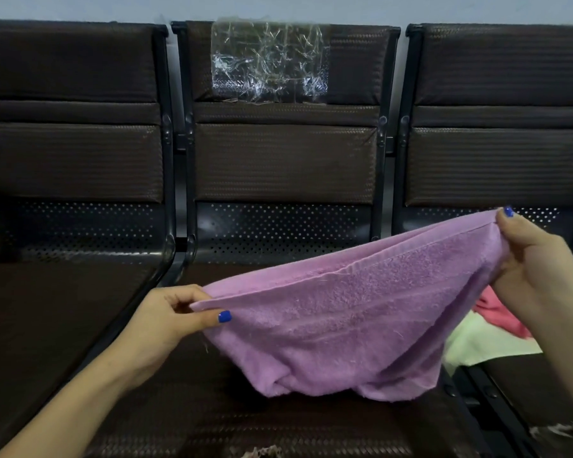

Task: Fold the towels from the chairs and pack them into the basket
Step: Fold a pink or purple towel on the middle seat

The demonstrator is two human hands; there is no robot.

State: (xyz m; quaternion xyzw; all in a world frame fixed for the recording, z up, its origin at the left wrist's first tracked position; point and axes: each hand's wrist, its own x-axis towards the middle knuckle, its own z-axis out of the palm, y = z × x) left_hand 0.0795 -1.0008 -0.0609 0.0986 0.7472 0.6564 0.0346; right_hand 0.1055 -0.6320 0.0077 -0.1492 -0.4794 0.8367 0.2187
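- Head view, nearest the camera: a frayed scrap of something pale shows at the bottom edge, on the front of the middle chair's seat; what it is cannot be told.
- Above that seat, the purple towel hangs stretched between two hands, its hemmed top edge running up from lower left to upper right, its bottom sagging in loose folds close to or on the seat; which of the two cannot be told.
- At the towel's left corner, the left hand is closed on the hem, thumb on the near face, fingers curled behind; the nail is painted blue.
- At the towel's right corner, higher up, the right hand pinches the cloth bunched between thumb and fingers, also with a blue nail.
- Right of the purple towel, on the right chair's seat, lie a pale yellow towel and, just behind and touching it, a pink towel, both crumpled and partly hidden by the right forearm.
- Behind the purple towel stand three dark brown padded chair backs in a row on black perforated metal frames.
- On the middle chair's backrest, near its top, a crinkled patch of clear tape is stuck.
- Farthest, above the backs, runs a pale wall.
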